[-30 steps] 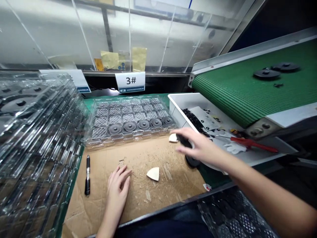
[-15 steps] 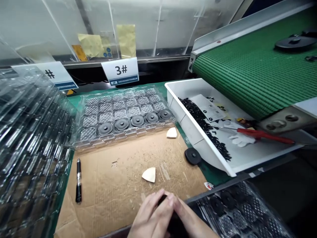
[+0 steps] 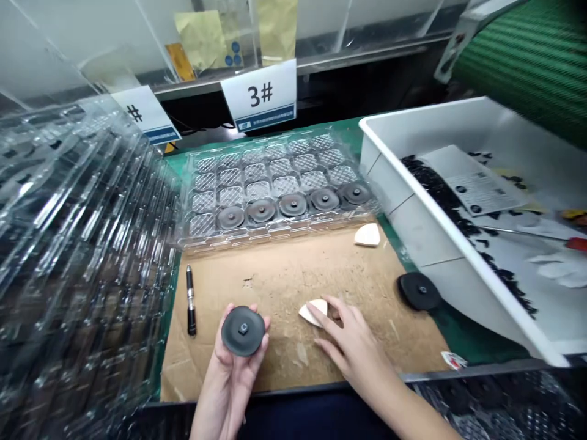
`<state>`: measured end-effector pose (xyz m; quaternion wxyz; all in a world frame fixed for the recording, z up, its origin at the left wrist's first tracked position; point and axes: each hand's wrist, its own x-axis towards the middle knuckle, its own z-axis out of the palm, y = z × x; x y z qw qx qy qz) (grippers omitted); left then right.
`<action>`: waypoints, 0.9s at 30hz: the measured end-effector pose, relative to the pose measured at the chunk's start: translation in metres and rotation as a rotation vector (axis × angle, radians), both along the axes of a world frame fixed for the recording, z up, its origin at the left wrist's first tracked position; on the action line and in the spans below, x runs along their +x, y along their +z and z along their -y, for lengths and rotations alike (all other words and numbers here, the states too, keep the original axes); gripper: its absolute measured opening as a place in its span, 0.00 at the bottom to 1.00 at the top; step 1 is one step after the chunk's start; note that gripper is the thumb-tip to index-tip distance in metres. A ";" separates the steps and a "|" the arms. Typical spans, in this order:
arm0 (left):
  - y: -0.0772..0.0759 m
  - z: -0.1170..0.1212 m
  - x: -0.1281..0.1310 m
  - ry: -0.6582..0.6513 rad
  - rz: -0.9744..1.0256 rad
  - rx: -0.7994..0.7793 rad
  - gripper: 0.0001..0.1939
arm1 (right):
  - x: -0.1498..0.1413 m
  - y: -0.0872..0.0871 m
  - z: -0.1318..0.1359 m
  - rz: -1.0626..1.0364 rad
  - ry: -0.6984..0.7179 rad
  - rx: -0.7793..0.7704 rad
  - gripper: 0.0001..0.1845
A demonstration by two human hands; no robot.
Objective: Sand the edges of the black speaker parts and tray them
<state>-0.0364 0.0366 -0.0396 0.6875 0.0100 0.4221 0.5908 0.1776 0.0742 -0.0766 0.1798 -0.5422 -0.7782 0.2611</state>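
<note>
Filling the left of the frame, a stack of clear trays [image 3: 87,263] stands beside the cardboard [image 3: 275,266]. A white bin [image 3: 431,244] with black pieces and a red-handled tool [image 3: 575,244] takes up the right, and a green belt [image 3: 532,58] crosses the upper right corner. Beyond the cardboard, at upper centre, a clear cavity tray [image 3: 268,186] sits on the green counter [image 3: 468,333], five dark discs in its nearest row. At lower centre right, the right hand [image 3: 355,342] has its fingers spread and partly curled, the index finger over the near white wedge [image 3: 308,313] and partly covering it. The left hand [image 3: 235,366], lower centre, grips a black disc [image 3: 243,330] with curled fingers. Another disc [image 3: 418,291] lies near the bin, a pen [image 3: 191,300] left of the left hand, and a second wedge [image 3: 367,235] near the tray's right corner.
</note>
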 end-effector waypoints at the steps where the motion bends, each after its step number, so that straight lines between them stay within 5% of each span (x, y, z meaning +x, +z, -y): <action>1: -0.001 -0.001 -0.002 0.000 0.030 0.010 0.26 | -0.002 -0.005 -0.002 -0.017 0.008 -0.004 0.21; 8: 0.001 -0.005 0.005 0.043 0.180 0.021 0.22 | -0.017 -0.005 -0.024 -0.141 0.008 -0.001 0.15; 16: 0.011 -0.001 0.013 0.047 0.115 0.039 0.25 | -0.033 0.019 0.006 -0.281 0.197 -0.105 0.10; 22: 0.017 0.011 0.025 -0.008 -0.018 0.066 0.30 | -0.042 0.086 -0.008 -0.513 0.019 -0.007 0.12; 24: 0.017 0.018 0.029 -0.056 0.006 0.042 0.27 | -0.049 0.107 -0.004 -0.593 0.157 0.061 0.13; 27: 0.017 0.028 0.033 -0.070 0.002 0.003 0.26 | -0.056 0.123 0.004 -0.452 0.386 -0.084 0.12</action>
